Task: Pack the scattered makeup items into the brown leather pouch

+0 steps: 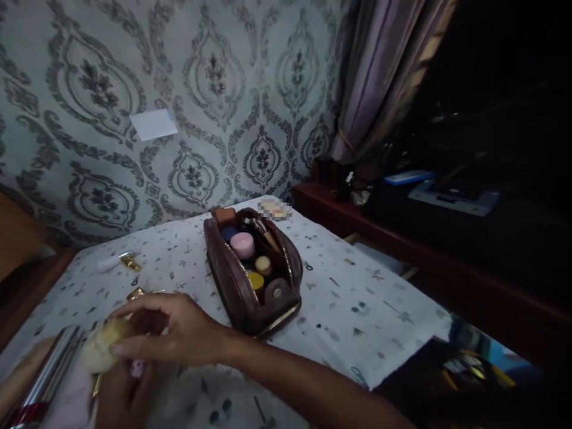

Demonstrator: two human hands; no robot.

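We see a cream, rounded puff (95,351), soft and blurred, low on the left above the patterned cloth (330,351). Our right hand (174,328) pinches it between thumb and fingers, hiding part of its right side. Our left hand (118,381) is just below it; we cannot tell whether that one grips anything. A silver tube (56,360) lies near on the left, a gold packet (130,263) farther back. Beyond our right forearm, which crosses the cloth, stands the open brown bag (223,280), a pink jar (242,245) inside.
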